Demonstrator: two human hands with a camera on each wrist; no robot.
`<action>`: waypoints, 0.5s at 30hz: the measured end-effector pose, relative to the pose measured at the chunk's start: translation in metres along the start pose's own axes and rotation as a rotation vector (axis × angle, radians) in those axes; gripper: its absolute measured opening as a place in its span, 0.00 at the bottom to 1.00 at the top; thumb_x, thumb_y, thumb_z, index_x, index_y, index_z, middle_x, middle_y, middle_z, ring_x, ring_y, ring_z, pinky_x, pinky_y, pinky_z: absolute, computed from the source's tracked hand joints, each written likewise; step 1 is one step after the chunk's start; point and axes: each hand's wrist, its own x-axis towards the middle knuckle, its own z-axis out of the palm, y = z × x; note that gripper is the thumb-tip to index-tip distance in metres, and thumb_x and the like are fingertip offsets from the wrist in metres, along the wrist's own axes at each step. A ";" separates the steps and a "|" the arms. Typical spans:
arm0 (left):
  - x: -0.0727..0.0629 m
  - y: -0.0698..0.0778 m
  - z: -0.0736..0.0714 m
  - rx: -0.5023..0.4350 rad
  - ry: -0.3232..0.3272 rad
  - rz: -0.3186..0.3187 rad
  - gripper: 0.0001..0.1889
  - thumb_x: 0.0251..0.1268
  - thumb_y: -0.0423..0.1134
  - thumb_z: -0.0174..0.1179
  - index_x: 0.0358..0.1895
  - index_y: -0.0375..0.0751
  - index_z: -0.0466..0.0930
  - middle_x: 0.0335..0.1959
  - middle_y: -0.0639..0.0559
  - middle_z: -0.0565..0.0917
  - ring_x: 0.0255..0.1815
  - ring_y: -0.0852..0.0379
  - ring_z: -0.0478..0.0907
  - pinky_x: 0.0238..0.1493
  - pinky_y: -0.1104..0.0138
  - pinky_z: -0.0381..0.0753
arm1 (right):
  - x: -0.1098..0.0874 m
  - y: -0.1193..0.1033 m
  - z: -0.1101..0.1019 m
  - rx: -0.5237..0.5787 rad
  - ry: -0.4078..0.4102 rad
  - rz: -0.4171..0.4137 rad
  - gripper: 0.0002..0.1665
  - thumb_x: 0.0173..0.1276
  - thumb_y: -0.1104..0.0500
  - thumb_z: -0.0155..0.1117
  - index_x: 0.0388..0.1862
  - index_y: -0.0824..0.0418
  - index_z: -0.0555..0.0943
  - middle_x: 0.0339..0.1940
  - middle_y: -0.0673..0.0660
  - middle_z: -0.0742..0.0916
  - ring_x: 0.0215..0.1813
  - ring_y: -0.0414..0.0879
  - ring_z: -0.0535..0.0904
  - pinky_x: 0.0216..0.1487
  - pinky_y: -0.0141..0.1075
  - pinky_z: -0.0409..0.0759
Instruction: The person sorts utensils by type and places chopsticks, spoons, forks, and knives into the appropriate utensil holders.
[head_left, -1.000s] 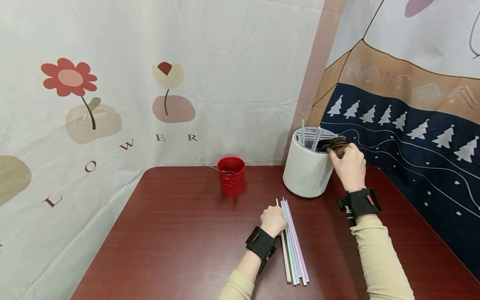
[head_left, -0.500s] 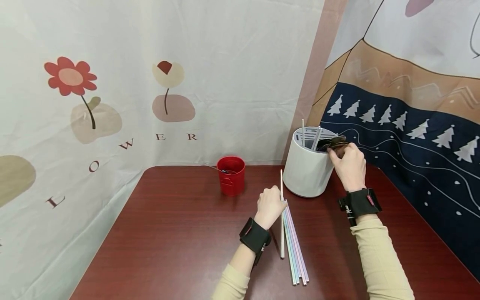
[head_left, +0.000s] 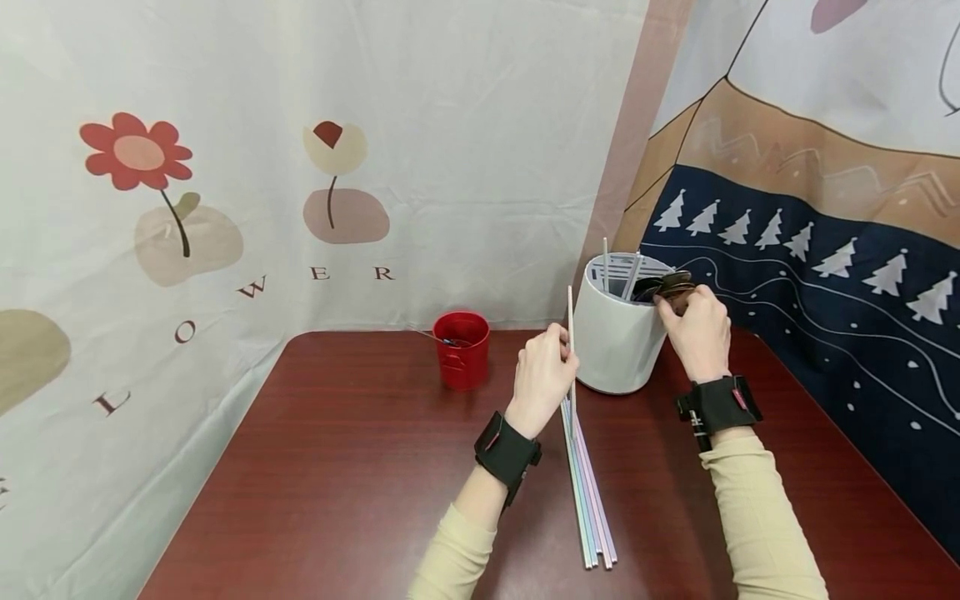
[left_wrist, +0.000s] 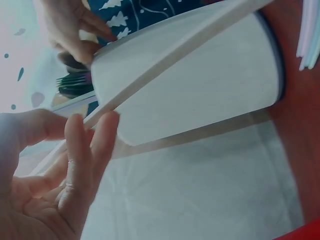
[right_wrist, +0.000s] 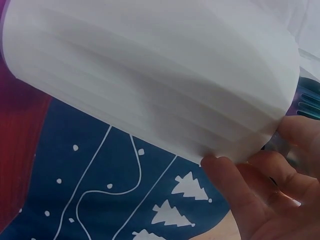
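Note:
My left hand (head_left: 542, 375) pinches one pale drinking straw (head_left: 571, 315) between thumb and fingertips, above the table in front of the white utensil holder (head_left: 617, 346). In the left wrist view that straw (left_wrist: 165, 62) slants across the holder's wall. Below the hand, several pastel straws (head_left: 591, 508) lie together on the table. My right hand (head_left: 699, 329) grips the holder's rim at its right side, beside dark spoon heads (head_left: 678, 282). In the right wrist view the thumb touches the outer wall while other fingers reach the rim. Two pale straws (head_left: 606, 265) stand inside the holder.
A small red bucket (head_left: 462, 354) with a thin metal handle stands left of the holder, near the back edge. Fork tines (left_wrist: 75, 82) show at the holder's mouth. Printed cloths hang behind and to the right of the brown table (head_left: 360, 467).
My left hand has drawn one pale straw out of the bunch and lifted it up and away toward the holder. The right hand has stayed at the holder's rim.

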 end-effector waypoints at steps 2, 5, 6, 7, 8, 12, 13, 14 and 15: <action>0.004 0.004 -0.004 -0.029 0.053 0.037 0.05 0.62 0.32 0.58 0.40 0.39 0.78 0.29 0.51 0.83 0.24 0.58 0.78 0.25 0.75 0.74 | 0.000 0.000 0.000 0.000 0.001 -0.001 0.24 0.68 0.51 0.58 0.26 0.73 0.81 0.36 0.64 0.77 0.39 0.64 0.76 0.37 0.54 0.74; 0.010 0.011 -0.011 -0.069 0.133 0.090 0.05 0.64 0.33 0.58 0.41 0.38 0.78 0.30 0.49 0.83 0.27 0.58 0.80 0.28 0.75 0.77 | 0.000 0.001 0.001 -0.001 -0.003 0.001 0.25 0.68 0.50 0.57 0.27 0.72 0.81 0.37 0.64 0.77 0.40 0.65 0.76 0.37 0.55 0.73; 0.011 0.013 -0.013 -0.085 0.157 0.104 0.05 0.64 0.33 0.58 0.41 0.37 0.78 0.31 0.48 0.83 0.28 0.58 0.81 0.29 0.75 0.78 | 0.000 0.001 0.001 -0.001 -0.005 0.004 0.25 0.68 0.50 0.57 0.27 0.72 0.81 0.37 0.64 0.77 0.40 0.65 0.76 0.37 0.55 0.73; 0.012 0.016 -0.015 -0.096 0.181 0.114 0.05 0.64 0.33 0.58 0.42 0.37 0.77 0.31 0.48 0.83 0.29 0.58 0.81 0.30 0.75 0.78 | 0.000 0.001 0.001 -0.001 -0.005 0.005 0.25 0.69 0.50 0.57 0.27 0.72 0.81 0.37 0.64 0.77 0.40 0.65 0.76 0.37 0.55 0.73; 0.013 0.019 -0.017 -0.109 0.203 0.125 0.06 0.65 0.33 0.58 0.42 0.38 0.77 0.32 0.48 0.83 0.30 0.58 0.82 0.32 0.75 0.79 | 0.000 0.001 0.001 -0.002 -0.005 0.006 0.25 0.69 0.50 0.57 0.27 0.72 0.81 0.37 0.64 0.77 0.40 0.65 0.76 0.37 0.54 0.73; 0.016 0.028 -0.024 -0.147 0.279 0.171 0.06 0.65 0.34 0.58 0.43 0.37 0.75 0.35 0.47 0.83 0.32 0.58 0.83 0.34 0.77 0.80 | 0.000 0.002 0.001 -0.001 0.002 0.003 0.25 0.68 0.50 0.57 0.26 0.72 0.81 0.37 0.64 0.77 0.39 0.65 0.76 0.36 0.54 0.73; 0.017 0.030 -0.025 -0.151 0.295 0.183 0.07 0.65 0.34 0.58 0.43 0.37 0.75 0.35 0.47 0.83 0.32 0.58 0.83 0.34 0.77 0.80 | 0.000 0.002 0.001 0.000 0.003 0.002 0.24 0.68 0.50 0.57 0.26 0.72 0.81 0.37 0.64 0.77 0.40 0.65 0.76 0.36 0.54 0.73; 0.018 0.032 -0.026 -0.158 0.310 0.196 0.07 0.65 0.34 0.58 0.43 0.37 0.75 0.36 0.47 0.83 0.33 0.58 0.83 0.34 0.77 0.80 | 0.000 0.002 0.001 0.001 0.002 0.001 0.24 0.68 0.50 0.57 0.27 0.72 0.81 0.37 0.64 0.77 0.40 0.65 0.76 0.37 0.54 0.73; 0.018 0.034 -0.027 -0.158 0.327 0.211 0.07 0.65 0.34 0.58 0.43 0.37 0.75 0.36 0.47 0.83 0.33 0.58 0.83 0.34 0.77 0.80 | 0.000 0.003 0.001 0.002 0.002 0.000 0.24 0.68 0.50 0.57 0.27 0.72 0.81 0.38 0.65 0.77 0.40 0.65 0.76 0.37 0.55 0.73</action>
